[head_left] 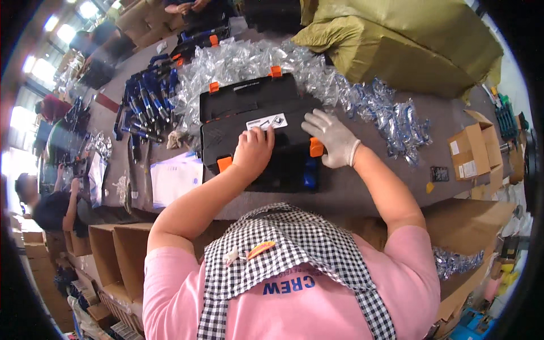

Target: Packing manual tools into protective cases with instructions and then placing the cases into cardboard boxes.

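Touching the white label (276, 120) on the black case (222, 136), centre of the frame, the bare left hand (254, 150) has bent fingers; its grip cannot be told. The gloved right hand (335, 140), fingers extended and unclenched, lies beside an orange latch (316, 147).

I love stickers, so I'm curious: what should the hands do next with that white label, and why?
Perhaps smooth the white label flat: the left hand has its fingers at the lower edge, on the black case, and the gloved right hand rests at the case's right side, where it could steady it.
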A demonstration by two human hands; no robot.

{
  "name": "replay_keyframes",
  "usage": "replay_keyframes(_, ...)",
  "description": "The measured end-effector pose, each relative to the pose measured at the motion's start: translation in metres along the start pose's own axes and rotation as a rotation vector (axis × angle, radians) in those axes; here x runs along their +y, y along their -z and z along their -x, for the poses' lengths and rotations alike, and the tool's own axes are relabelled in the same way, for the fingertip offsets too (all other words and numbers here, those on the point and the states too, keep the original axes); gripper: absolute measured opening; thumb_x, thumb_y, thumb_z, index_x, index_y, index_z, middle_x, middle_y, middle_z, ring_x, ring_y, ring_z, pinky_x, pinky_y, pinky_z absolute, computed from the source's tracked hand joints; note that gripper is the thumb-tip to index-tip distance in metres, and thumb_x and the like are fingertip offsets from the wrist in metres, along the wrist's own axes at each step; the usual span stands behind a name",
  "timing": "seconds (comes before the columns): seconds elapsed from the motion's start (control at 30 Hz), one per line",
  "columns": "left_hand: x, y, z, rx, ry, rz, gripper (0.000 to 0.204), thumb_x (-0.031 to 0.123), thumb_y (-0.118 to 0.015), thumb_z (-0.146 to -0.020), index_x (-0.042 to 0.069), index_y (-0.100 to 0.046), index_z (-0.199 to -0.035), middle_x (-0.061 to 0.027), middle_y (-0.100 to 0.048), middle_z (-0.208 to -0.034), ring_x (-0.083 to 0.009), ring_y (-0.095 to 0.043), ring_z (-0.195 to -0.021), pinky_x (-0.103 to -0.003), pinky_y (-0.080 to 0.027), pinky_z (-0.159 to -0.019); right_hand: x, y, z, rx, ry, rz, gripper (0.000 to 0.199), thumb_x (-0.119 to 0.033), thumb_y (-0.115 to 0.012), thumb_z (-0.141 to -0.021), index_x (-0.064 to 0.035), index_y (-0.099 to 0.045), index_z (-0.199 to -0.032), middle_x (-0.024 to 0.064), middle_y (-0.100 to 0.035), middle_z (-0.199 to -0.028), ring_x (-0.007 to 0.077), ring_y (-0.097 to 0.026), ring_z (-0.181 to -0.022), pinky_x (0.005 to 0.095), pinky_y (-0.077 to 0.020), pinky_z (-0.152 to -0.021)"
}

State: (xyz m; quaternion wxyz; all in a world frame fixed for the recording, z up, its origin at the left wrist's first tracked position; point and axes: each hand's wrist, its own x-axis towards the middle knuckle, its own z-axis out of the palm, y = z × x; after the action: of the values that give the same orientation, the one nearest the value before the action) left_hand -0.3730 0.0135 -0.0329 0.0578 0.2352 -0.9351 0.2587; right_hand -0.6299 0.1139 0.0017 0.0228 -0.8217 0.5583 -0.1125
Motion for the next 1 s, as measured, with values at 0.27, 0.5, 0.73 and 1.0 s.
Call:
replay_keyframes(0.27,-0.072,0.058,-0.048,-0.402,0.063,0.335,0.063,0.031,-0.07,-0.079,0.004,-0.049,-0.132,-0.0131,-0.065,-0.105,-0.0299,-0.066,-0.088,-0.04,-0.054,-0.072,0.025,0.019,-0.028,0.327,0.024,-0.109,0.065,-0.022,-0.079,-0.06,-0.0104,-0.057,-0.121,0.0109,-0.062,-0.113,0.0327,-0.059,-0.104,0.0427,-0.0476,-0.09)
replay_keyframes(0.5,-0.172,0.068,-0.001,-0.276,0.203,0.682,0.077,0.026,-0.084,-0.061,0.006,-0.051,-0.127,-0.0159,-0.062,-0.112,-0.0348,-0.059,-0.107,-0.041,-0.047,-0.094,0.052,0.046,-0.06,0.226,-0.135,-0.412,0.063,-0.019,-0.081,-0.056,-0.0122,-0.062,-0.115,0.0133,-0.065,-0.11,0.0321,-0.063,-0.102,0.0367,-0.0498,-0.09)
replay_keyframes(0.73,-0.171,0.003,0.002,0.171,0.269,1.041,0.06,0.012,-0.085,-0.058,0.005,-0.064,-0.114,-0.014,-0.062,-0.121,-0.0338,-0.059,-0.111,-0.04,-0.047,-0.096,0.084,0.034,-0.085,0.273,-0.051,-0.55,0.066,-0.006,-0.08,-0.053,-0.0094,-0.061,-0.116,0.0133,-0.06,-0.116,0.0324,-0.058,-0.108,0.0379,-0.0453,-0.096)
replay_keyframes(1.0,-0.207,-0.03,-0.03,0.116,0.156,1.112,0.06,0.024,-0.082,-0.064,0.0,-0.061,-0.116,-0.0186,-0.062,-0.12,-0.0366,-0.059,-0.11,-0.042,-0.046,-0.095,0.11,0.019,-0.11,0.259,-0.059,-0.591,0.07,-0.005,-0.081,-0.054,-0.0108,-0.06,-0.12,0.0136,-0.055,-0.129,0.0316,-0.054,-0.119,0.0374,-0.0418,-0.102)
